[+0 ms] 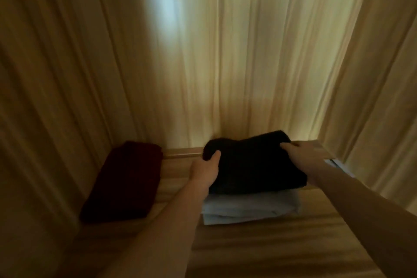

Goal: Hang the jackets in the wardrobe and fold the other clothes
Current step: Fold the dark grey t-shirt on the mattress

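A folded black garment lies on top of a folded light blue garment on a wooden surface. My left hand grips the black garment's left edge, thumb on top. At the far right corner of the same garment, my right hand holds it with curled fingers. A folded dark red garment lies flat to the left, apart from the stack.
Beige curtains hang right behind the surface and fill the view above and to both sides. A thin pale object pokes out at the right, past my right forearm. The frame is dim and blurred.
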Tool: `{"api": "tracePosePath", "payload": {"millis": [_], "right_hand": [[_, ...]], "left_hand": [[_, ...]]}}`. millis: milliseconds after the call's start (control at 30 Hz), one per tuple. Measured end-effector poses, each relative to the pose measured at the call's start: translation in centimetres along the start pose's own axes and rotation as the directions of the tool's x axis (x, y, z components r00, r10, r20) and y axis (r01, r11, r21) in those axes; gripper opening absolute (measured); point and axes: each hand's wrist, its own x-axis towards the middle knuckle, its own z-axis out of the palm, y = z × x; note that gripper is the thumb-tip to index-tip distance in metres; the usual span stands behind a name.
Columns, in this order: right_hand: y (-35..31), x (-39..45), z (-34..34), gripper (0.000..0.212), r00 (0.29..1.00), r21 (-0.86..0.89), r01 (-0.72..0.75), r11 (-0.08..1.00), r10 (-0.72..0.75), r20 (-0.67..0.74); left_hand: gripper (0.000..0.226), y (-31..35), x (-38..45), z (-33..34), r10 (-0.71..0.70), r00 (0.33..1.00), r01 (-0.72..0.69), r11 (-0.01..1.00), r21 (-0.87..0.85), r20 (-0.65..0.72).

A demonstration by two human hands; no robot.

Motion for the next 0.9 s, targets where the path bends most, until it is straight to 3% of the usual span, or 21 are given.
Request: {"api": "tracePosePath", "payload": {"millis": [100, 200, 300, 500, 667, 800, 900], "right_hand": [[2.9, 1.9, 1.5, 0.036, 0.998, -0.113, 0.054, 0.992, -0.052, 0.025], [3.0, 3.1, 2.0, 0.045, 0.993, -0.12, 0.116, 0.986, -0.117, -0.003], [3.1, 4.1, 2.3, 0.046, 0.985, -0.177, 0.168, 0.97, -0.171, 0.0], [3.7, 4.6, 2.7, 0.04, 0.99, -0.229, 0.14, 0.963, -0.136, 0.031], [3.3, 3.6, 2.3, 0.053, 0.993, -0.246, 0.117, 0.962, -0.114, 0.028], [2.8, 1.0, 1.4, 0.061, 0.986, -0.32, 0.159, 0.934, -0.168, -0.001], [2.0, -1.9, 0.3, 0.06, 0.937, -0.56, 0.239, 0.793, -0.339, -0.08]], "left_hand": [[0.044, -2.6, 1.6, -0.2, 0.199, 0.979, -0.186, 0.957, 0.225, -0.037], [0.039, -2.3, 2.7, -0.2, 0.299, 0.944, -0.238, 0.909, 0.341, -0.141], [0.04, -2.5, 3.5, 0.1, 0.312, 0.933, -0.209, 0.875, 0.437, -0.179], [0.05, -3.3, 3.7, 0.2, 0.286, 0.938, -0.135, 0.821, 0.554, -0.195], [0.06, -2.2, 2.6, 0.1, 0.272, 0.948, -0.141, 0.826, 0.546, -0.167], [0.07, -0.9, -0.1, 0.6, 0.415, 0.905, -0.211, 0.624, 0.752, -0.09], [0.068, 0.2, -2.3, 1.6, 0.504, 0.859, -0.37, 0.493, 0.788, 0.088]]}}
